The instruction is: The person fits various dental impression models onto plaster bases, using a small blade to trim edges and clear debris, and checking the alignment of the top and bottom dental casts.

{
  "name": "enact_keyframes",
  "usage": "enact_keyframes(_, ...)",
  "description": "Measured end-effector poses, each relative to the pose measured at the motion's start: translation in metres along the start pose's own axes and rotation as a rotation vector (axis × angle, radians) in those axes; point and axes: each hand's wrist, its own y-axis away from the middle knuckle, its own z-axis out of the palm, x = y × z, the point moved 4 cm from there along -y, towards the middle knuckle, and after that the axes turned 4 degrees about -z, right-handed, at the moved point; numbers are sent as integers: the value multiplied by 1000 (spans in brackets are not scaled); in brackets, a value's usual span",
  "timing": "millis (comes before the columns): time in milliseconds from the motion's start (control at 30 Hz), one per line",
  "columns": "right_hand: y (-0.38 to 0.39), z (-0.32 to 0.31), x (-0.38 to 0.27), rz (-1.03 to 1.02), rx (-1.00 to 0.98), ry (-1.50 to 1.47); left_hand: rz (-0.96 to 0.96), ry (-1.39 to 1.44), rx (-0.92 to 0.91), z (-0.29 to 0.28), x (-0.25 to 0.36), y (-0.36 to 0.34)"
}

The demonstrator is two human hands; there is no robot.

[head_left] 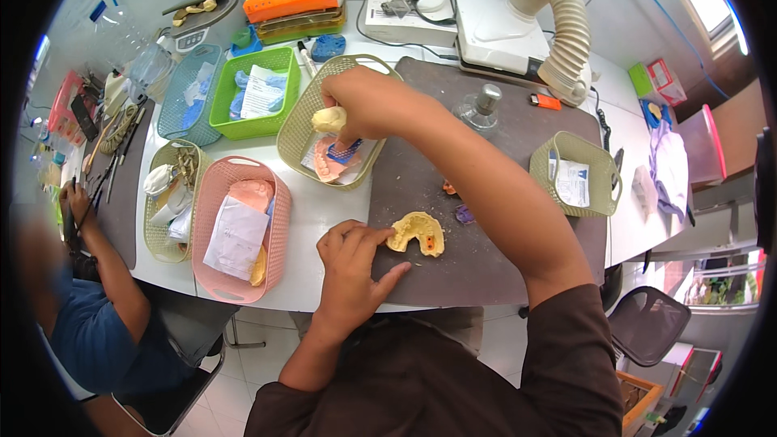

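Note:
A yellow horseshoe-shaped dental cast [417, 234] with small reddish marks lies near the mat's left edge. Beside it is my left hand [352, 265], fingers spread, the index fingertip touching its left end. My right arm crosses over the mat, and my right hand [368, 103] is inside the olive basket [301, 136]. A pale yellow plaster cast [329, 120] shows at its closed fingers, which partly hide it. Below them in that basket lie a pink dental model [326, 163], something blue and white paper.
A pink basket [279, 243] with papers, a green basket [291, 73] and another olive basket [538, 166] stand around. A glass bottle [477, 117] and an orange lighter [545, 102] sit behind my right arm, near a white hose unit [498, 32]. A co-worker's arm [113, 263] is at left.

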Motion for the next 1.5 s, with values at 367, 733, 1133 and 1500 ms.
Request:
enact_keyframes(367,28,-42,0,-127,411,-635,-6,326,239,-12,-22,16)
enact_keyframes(733,245,-23,-4,-121,684,-568,90,157,31,0,-7,5)
enact_keyframes(1133,306,62,13,155,415,-210,179,-5,-113,8,6,-4)
enact_keyframes(1500,230,31,44,92,508,11,171,-3,-159,9,3,-7)
